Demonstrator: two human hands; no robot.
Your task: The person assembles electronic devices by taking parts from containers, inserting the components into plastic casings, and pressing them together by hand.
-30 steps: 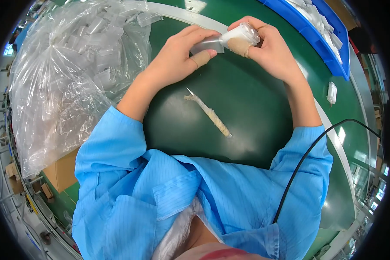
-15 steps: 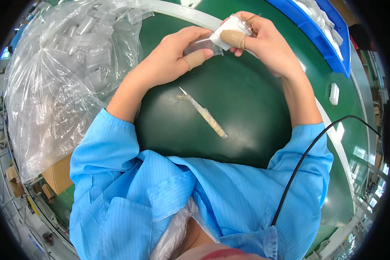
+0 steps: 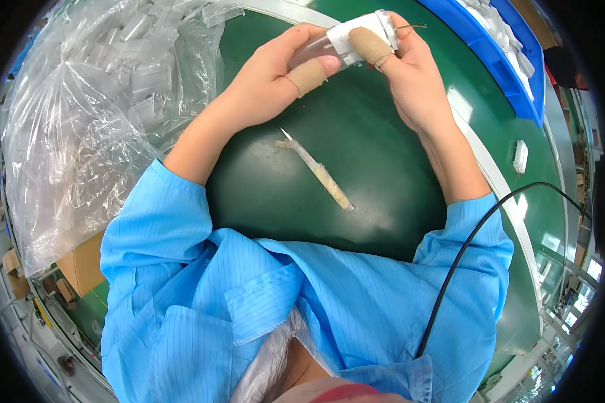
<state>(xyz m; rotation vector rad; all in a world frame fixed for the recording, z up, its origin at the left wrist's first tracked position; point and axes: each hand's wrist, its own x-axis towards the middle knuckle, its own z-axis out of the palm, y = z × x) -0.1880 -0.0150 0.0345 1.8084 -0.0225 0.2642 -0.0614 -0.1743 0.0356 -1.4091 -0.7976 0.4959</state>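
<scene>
Both hands hold one small white pack with thin red leads (image 3: 366,37) up over the green counter (image 3: 376,161): left hand (image 3: 275,74) pinching its clear end, right hand (image 3: 410,74) thumb across the white end. Best to keep both taped thumbs firm and clear of the leads. Wrapped tweezers (image 3: 316,171) lie below the hands.

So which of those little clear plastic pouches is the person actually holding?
The small clear plastic pouch with the white part, pinched between both hands above the green mat; the others lie in the big transparent bag.
</scene>
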